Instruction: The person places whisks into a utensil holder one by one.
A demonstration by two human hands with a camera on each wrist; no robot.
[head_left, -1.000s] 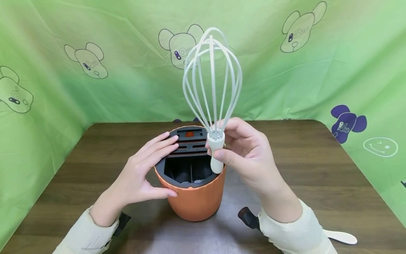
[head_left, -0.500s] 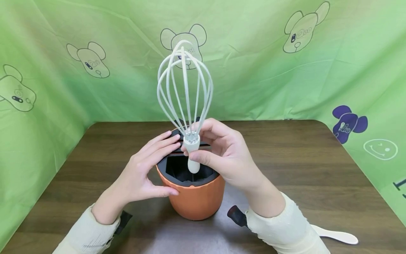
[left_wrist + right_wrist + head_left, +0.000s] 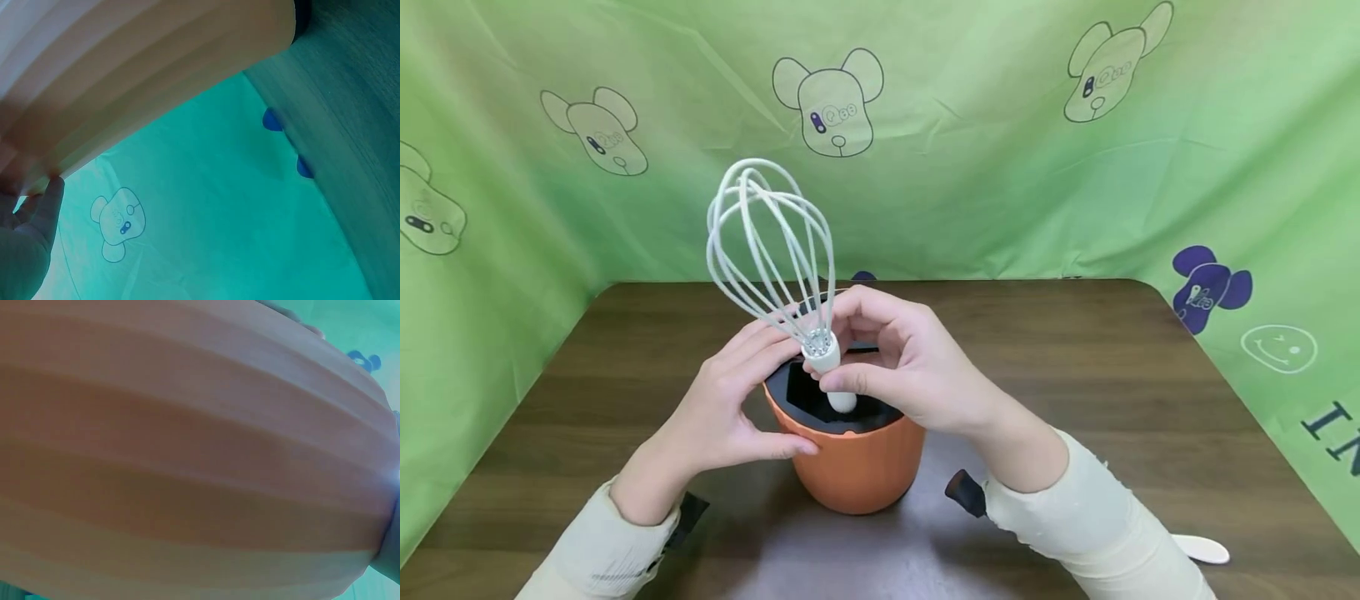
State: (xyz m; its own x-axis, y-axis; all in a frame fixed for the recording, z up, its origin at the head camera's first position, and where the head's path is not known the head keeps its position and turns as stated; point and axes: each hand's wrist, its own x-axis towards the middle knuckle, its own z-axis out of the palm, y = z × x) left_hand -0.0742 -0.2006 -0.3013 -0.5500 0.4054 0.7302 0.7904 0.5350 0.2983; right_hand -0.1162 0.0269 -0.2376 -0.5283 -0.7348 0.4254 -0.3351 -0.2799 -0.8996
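Observation:
A white whisk (image 3: 822,357) is pinched by its short handle between the thumb and fingers of my right hand (image 3: 921,367). Its wire end points up and leans left. The handle's tip is over the dark opening of an orange ribbed utensil holder (image 3: 857,471) with a black top insert (image 3: 848,423); whether it touches inside cannot be told. My left hand (image 3: 726,404) rests on the holder's left side, fingers stretched across the top and thumb against the outer wall. In the left wrist view, straight fingers of that hand (image 3: 28,250) touch the holder's wall. The holder fills the right wrist view.
On the brown table (image 3: 1075,375), a white utensil handle (image 3: 1201,548) lies at the right, partly hidden by my right sleeve (image 3: 1067,500). A green printed cloth (image 3: 962,208) stands behind and at both sides of the table. Black wrist mounts (image 3: 965,493) stick out from the sleeves.
My right hand has brought the whisk left and lower, from the holder's right rim to over its opening. The whisk now tilts left. My left hand has stayed on the holder.

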